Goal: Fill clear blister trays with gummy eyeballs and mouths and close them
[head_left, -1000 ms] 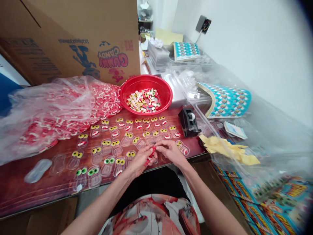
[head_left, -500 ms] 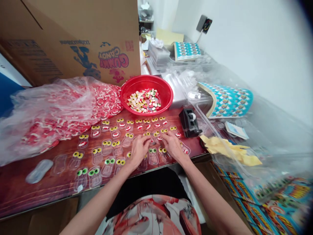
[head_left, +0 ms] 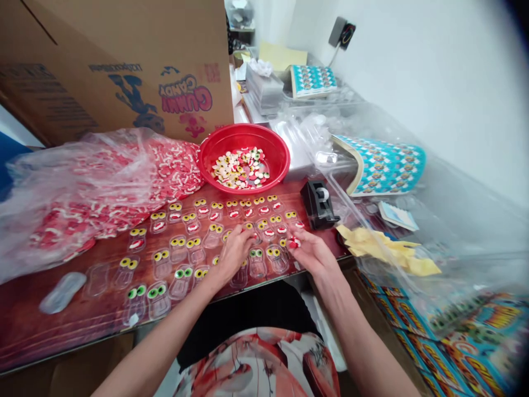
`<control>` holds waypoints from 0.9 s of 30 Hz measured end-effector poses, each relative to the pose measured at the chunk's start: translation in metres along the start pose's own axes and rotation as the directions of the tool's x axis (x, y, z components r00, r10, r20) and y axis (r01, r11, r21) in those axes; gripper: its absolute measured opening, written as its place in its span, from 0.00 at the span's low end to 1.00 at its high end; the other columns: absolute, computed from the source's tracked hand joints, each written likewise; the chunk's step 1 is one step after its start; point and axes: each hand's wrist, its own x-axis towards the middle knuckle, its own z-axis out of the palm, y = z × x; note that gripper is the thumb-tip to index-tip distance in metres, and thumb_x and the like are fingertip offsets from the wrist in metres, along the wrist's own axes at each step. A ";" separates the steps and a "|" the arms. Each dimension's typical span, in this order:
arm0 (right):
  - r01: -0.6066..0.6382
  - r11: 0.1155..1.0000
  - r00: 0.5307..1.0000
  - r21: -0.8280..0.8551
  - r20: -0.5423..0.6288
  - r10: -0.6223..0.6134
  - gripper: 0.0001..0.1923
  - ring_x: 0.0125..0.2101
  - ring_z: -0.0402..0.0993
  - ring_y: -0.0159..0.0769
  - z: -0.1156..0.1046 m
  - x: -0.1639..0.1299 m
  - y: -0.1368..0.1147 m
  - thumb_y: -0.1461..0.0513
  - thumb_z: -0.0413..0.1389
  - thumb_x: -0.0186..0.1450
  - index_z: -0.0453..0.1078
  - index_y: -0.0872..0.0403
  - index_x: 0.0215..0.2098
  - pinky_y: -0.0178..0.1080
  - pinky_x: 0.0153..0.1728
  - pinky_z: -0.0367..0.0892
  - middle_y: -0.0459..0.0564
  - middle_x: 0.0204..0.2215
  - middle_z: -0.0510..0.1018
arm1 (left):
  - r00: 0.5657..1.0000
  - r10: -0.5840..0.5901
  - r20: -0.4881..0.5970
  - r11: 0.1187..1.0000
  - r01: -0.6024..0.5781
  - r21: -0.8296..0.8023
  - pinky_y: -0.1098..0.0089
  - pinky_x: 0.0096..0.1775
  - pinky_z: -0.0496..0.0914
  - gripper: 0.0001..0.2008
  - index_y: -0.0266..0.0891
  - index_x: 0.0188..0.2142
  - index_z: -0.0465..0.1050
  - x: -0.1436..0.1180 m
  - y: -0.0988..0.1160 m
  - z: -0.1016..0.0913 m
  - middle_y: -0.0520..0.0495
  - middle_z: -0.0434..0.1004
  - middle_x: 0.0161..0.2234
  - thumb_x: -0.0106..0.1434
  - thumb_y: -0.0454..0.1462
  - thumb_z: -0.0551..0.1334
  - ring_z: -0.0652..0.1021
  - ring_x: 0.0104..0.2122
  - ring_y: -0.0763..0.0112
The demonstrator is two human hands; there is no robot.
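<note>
My right hand (head_left: 314, 253) has its fingers curled around red-and-white gummy candies (head_left: 293, 242), which show at the fingertips. It hovers over the right end of the rows of clear plastic trays (head_left: 198, 255). My left hand (head_left: 236, 251) is closed, fingertips together beside a tray with yellow gummy eyes (head_left: 248, 226); what they pinch, if anything, is hidden. Many trays hold a pair of yellow or green eyes, and those in the back rows also have a red-and-white mouth piece (head_left: 191, 226). Two trays with green eyes (head_left: 157, 290) lie at the front left.
A red bowl (head_left: 202, 165) of loose eye candies stands behind the trays. Left of it slumps a clear bag (head_left: 103, 182) of red-and-white gummies, before a cardboard box (head_left: 124, 44). A black tape dispenser (head_left: 318, 204), sticker rolls (head_left: 388, 165) and yellow scraps (head_left: 388, 251) lie right.
My right hand has moved right, off the middle trays, and turned so that red-and-white candies show in its fingers. My left hand has stayed by the same tray.
</note>
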 end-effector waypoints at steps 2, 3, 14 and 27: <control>-0.004 1.000 1.000 0.022 0.024 0.004 0.14 0.26 0.68 0.31 0.001 -0.009 0.003 0.67 0.62 0.46 0.72 0.53 0.32 0.36 0.28 0.67 0.47 0.29 0.75 | 0.998 -0.036 -0.049 0.998 0.033 -0.057 0.67 0.41 0.64 0.07 0.39 0.33 0.78 -0.001 0.005 -0.006 0.46 0.71 0.33 0.63 0.32 0.61 0.72 0.35 0.64; -0.002 1.000 0.999 0.018 0.036 0.001 0.15 0.26 0.69 0.32 0.003 -0.012 0.007 0.68 0.62 0.46 0.72 0.53 0.33 0.36 0.28 0.68 0.47 0.29 0.76 | 0.995 -0.064 -0.071 0.992 0.055 -0.117 0.67 0.41 0.65 0.06 0.40 0.33 0.78 -0.003 0.009 -0.008 0.46 0.72 0.33 0.63 0.32 0.61 0.72 0.36 0.64; 0.233 0.962 0.957 -0.140 -0.141 -0.253 0.13 0.31 0.73 0.35 0.079 -0.046 0.077 0.58 0.60 0.57 0.71 0.51 0.41 0.36 0.30 0.69 0.47 0.34 0.77 | 0.883 -0.425 0.201 0.365 0.370 -0.854 0.76 0.29 0.64 0.16 0.40 0.43 0.70 -0.070 0.059 0.015 0.51 0.75 0.36 0.58 0.42 0.69 0.71 0.27 0.77; 0.330 0.684 0.944 -0.651 0.245 -0.223 0.09 0.19 0.66 0.31 0.083 -0.002 0.066 0.55 0.55 0.63 0.66 0.51 0.38 0.34 0.23 0.62 0.43 0.24 0.77 | 0.835 -0.524 0.169 0.350 0.392 -0.851 0.77 0.23 0.55 0.15 0.36 0.36 0.73 -0.090 0.013 -0.032 0.53 0.72 0.25 0.54 0.43 0.69 0.62 0.19 0.82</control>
